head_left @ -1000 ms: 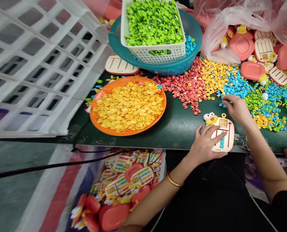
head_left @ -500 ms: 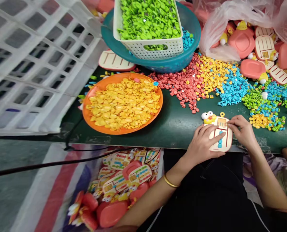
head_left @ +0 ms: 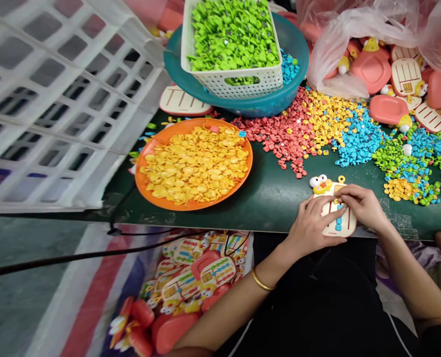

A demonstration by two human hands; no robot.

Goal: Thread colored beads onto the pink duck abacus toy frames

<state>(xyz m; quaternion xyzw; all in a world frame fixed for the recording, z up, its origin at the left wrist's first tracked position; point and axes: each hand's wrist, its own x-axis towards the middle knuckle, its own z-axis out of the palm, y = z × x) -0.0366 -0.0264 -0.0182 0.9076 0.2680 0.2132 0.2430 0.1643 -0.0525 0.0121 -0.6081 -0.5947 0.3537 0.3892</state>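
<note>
A cream toy board (head_left: 347,229) with slots and a yellow duck head (head_left: 321,185) lies at the table's front edge. Several blue beads (head_left: 338,224) sit in its middle slot. My left hand (head_left: 311,223) grips the board from the left, its fingers across the face and thumb near the beads. The fingertips of my right hand (head_left: 363,206) are pinched together at the top of that middle slot, touching the board. A small yellow piece (head_left: 337,201) shows at these fingertips, partly covered by them.
An orange plate (head_left: 140,183) of yellow pieces stands left; behind it, a white basket (head_left: 250,85) of green pieces rests in a teal basin (head_left: 298,89). Red beads (head_left: 291,134), blue beads (head_left: 358,139) and others lie in piles. Finished-looking boards (head_left: 183,285) fill a sack below.
My right hand has moved left from the board's right edge to the top of the middle slot. My left hand keeps its hold. The view has shifted slightly.
</note>
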